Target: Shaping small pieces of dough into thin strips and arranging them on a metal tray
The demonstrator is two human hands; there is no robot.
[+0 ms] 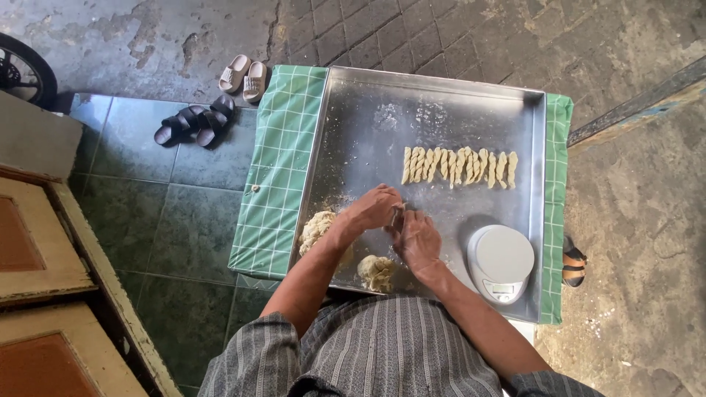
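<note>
head view, looking straight down on a steel tray (368, 110) set on a green checked cloth (283, 162). both hands meet near the middle of the tray's near half. left hand (375, 207) and right hand (417, 239) are closed narrow, fingertips together on a small piece of dough (399, 213); the piece is mostly hidden between the fingers, so its shape cannot be told.

a row of twisted dough sticks (459, 165) lies side by side across the middle of the tray, toward its right edge, touching or nearly touching one another. two rough dough lumps sit by the near left corner: one lump (318, 226) close to the left edge, partly under the left forearm, the other lump (376, 272) at the near edge, just beside the right wrist. flour dust shows on the tray's far half.

a round grey kitchen scale (500, 261) stands at the near right corner of the tray, apart from the right hand.

on the floor beyond the cloth's far left corner: a dark pair of sandals (197, 123) and a pale pair of sandals (245, 76). striped grey shirt (382, 345) at bottom of view.
</note>
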